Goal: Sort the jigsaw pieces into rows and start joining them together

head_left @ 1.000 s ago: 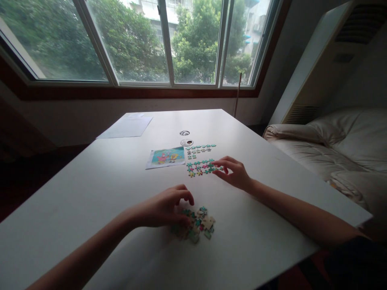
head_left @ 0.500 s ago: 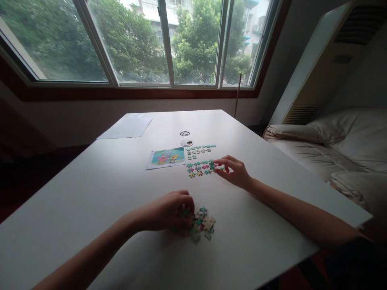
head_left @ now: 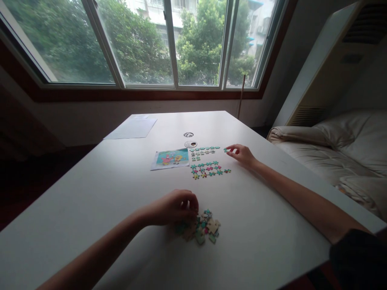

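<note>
Between the thumb and fingertips of my right hand (head_left: 242,154) is a teal jigsaw puzzle piece (head_left: 225,150), at the right end of the farthest row. The rows of jigsaw pieces (head_left: 209,168) lie on the table just left of and nearer than that hand. My left hand (head_left: 178,206) is closed, its fingers curled down at the left side of a loose pile of jigsaw pieces (head_left: 212,226). What its fingertips hold, if anything, is hidden. A picture sheet (head_left: 171,158) with cartoon figures on a blue-green ground lies left of the rows.
The white table (head_left: 121,193) carries a pale paper sheet (head_left: 133,128) at its far left. Two round inserts, one nearer (head_left: 190,144) and one farther (head_left: 188,135), sit behind the picture. A cream sofa (head_left: 326,151) stands to the right, and a window (head_left: 145,44) lies beyond.
My right hand has moved away from me and rightward, carrying the teal piece from the nearer rows to the end of the farthest row. My left hand stays at the pile, slightly raised.
</note>
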`<state>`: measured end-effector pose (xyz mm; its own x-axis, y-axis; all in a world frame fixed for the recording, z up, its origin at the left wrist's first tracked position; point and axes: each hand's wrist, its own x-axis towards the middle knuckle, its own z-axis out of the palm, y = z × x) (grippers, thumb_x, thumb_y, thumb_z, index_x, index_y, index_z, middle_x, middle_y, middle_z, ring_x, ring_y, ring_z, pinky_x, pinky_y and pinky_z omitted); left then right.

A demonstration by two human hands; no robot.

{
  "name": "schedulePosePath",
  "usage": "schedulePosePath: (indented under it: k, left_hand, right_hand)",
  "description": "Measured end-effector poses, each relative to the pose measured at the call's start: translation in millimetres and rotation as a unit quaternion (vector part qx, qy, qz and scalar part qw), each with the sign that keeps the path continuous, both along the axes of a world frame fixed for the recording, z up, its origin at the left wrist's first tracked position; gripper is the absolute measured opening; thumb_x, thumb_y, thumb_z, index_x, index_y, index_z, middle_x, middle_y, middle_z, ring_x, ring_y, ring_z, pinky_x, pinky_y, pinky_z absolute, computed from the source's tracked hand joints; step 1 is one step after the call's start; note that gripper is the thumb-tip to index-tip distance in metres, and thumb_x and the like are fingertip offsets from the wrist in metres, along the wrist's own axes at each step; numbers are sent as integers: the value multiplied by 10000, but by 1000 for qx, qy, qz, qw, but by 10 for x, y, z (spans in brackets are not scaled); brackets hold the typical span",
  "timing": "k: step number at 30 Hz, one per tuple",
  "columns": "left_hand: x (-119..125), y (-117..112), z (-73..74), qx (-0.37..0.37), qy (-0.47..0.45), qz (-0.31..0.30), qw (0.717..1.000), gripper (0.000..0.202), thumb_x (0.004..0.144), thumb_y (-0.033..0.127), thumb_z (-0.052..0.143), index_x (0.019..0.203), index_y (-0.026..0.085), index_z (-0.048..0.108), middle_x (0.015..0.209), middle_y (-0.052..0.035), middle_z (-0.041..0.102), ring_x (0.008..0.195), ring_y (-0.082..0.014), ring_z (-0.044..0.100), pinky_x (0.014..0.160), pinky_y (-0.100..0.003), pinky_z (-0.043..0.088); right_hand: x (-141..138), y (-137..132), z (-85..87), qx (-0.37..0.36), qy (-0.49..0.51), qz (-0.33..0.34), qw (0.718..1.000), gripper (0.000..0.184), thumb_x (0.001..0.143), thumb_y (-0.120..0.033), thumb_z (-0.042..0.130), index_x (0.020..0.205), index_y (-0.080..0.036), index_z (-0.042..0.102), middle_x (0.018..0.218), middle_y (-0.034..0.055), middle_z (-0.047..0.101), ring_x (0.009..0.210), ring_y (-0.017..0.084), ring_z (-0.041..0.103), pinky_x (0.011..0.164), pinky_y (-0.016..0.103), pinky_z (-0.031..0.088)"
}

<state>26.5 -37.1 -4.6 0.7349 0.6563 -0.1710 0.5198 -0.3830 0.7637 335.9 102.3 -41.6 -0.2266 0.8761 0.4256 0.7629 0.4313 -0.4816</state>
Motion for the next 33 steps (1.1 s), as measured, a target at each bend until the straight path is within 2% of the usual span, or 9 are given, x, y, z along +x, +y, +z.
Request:
schedulePosePath:
  k: [4,7,12,17,20,24,27,30,33]
  left_hand:
    - [-6,35,-46,-11,-38,37,999,162,753,298,556,787,150,612,721,-13,576,621,-113,449,562,-201,377]
    - [-5,59,-90,-26,-63,64,996,201,767,333,539,786,146,610,655,-1,548,593,-107,445,540,-199,364]
    - [-16,94,-162,-51,-93,76,991,224,781,354,528,799,146,609,584,24,499,539,-90,422,508,-194,331]
    - [-6,104,-188,-66,-107,121,985,204,754,341,565,797,152,629,594,4,584,553,-110,503,526,-205,361]
    - [9,112,-187,-88,-118,154,977,230,741,359,583,805,145,638,586,-21,635,540,-118,537,501,-200,360]
    - [20,124,-168,-108,-108,206,967,281,725,392,596,823,133,646,579,-31,655,370,-53,381,379,-171,257]
    - [27,126,-153,-127,-125,236,955,294,706,387,612,823,119,639,684,-59,679,367,-38,358,365,-169,275]
    - [40,123,-142,-138,-144,256,946,314,684,379,635,837,105,631,767,-81,679,386,-33,382,375,-171,310]
    - [60,118,-132,-143,-164,258,942,329,699,392,624,849,98,625,823,-93,671,398,-31,410,382,-173,322]
  right_hand:
    - [36,243,-79,-54,-31,-50,997,298,755,-359,545,967,-179,652,800,27,653,593,98,524,620,217,414]
    - [9,394,-109,-64,-42,-58,995,302,746,-352,551,969,-180,659,804,31,659,619,107,533,629,221,405]
    - [-37,592,-152,-76,-57,-77,992,311,734,-375,559,964,-197,668,822,33,654,662,119,543,644,225,395]
    - [-46,663,-167,-89,-67,-91,990,321,727,-405,565,959,-210,674,817,36,649,670,126,547,638,228,392]
    - [-38,662,-154,-99,-70,-90,989,328,724,-407,569,966,-212,675,818,37,648,670,123,550,633,221,391]
    - [-15,643,-136,-102,-74,-88,988,332,719,-395,573,972,-203,671,828,43,644,680,127,553,646,227,394]
    - [-7,583,-115,-88,-76,-86,989,343,719,-362,576,998,-179,655,843,58,638,731,148,556,702,252,399]
    - [-44,415,-68,-59,-79,-78,992,313,721,-299,580,1001,-177,646,897,66,625,834,170,542,815,292,371]
    - [-154,100,-10,-26,-72,-40,996,249,747,-268,558,968,-194,646,903,44,623,845,159,535,854,305,354]
